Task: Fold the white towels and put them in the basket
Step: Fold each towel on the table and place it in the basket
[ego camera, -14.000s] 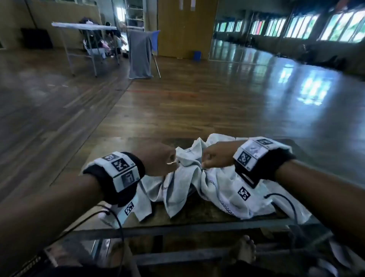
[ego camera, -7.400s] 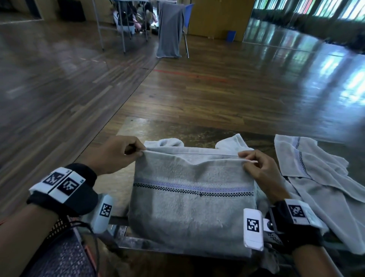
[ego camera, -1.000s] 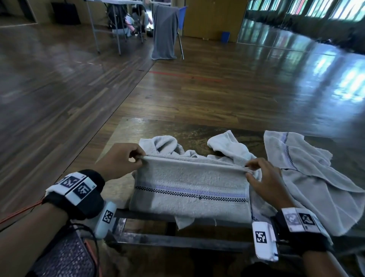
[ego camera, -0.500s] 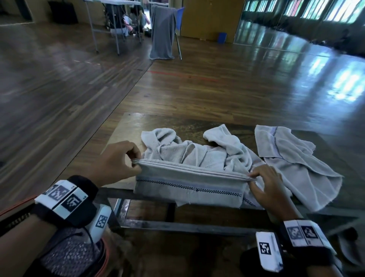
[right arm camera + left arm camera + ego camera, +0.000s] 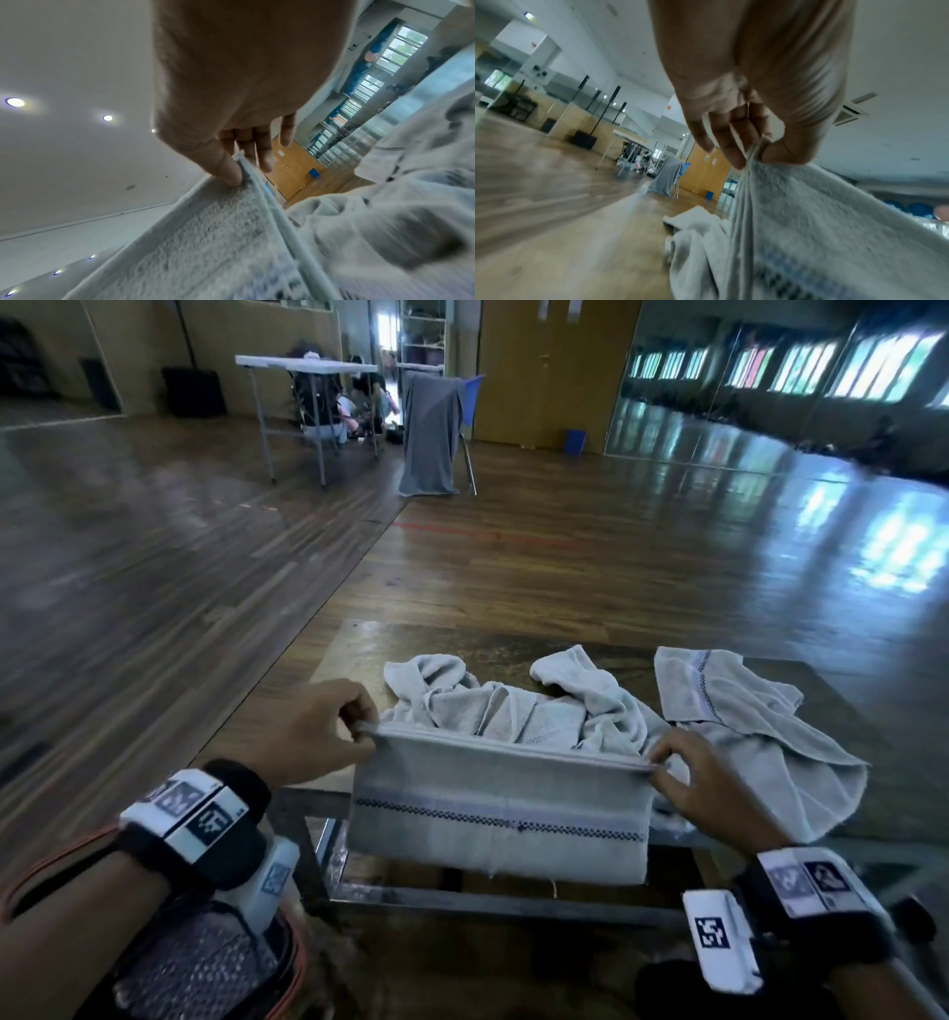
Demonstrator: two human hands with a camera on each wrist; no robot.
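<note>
A folded white towel (image 5: 495,806) with a dark checked stripe hangs in front of the low table's near edge, stretched between both hands. My left hand (image 5: 328,737) pinches its upper left corner (image 5: 753,157) between thumb and fingers. My right hand (image 5: 688,778) pinches the upper right corner (image 5: 241,164) the same way. Behind it a crumpled white towel (image 5: 513,706) lies on the table (image 5: 359,649), and another loose towel (image 5: 744,721) lies to the right. A mesh basket (image 5: 195,968) with an orange rim shows at the lower left, under my left forearm.
The table's metal frame (image 5: 488,906) runs below the hanging towel. Polished wooden floor (image 5: 154,557) surrounds the table. Far back stand a white folding table (image 5: 303,367) and a chair draped with grey cloth (image 5: 429,433).
Both hands have lifted the folded towel slightly and drawn it toward me, so it hangs lower over the table's near edge. The grips on its corners are unchanged.
</note>
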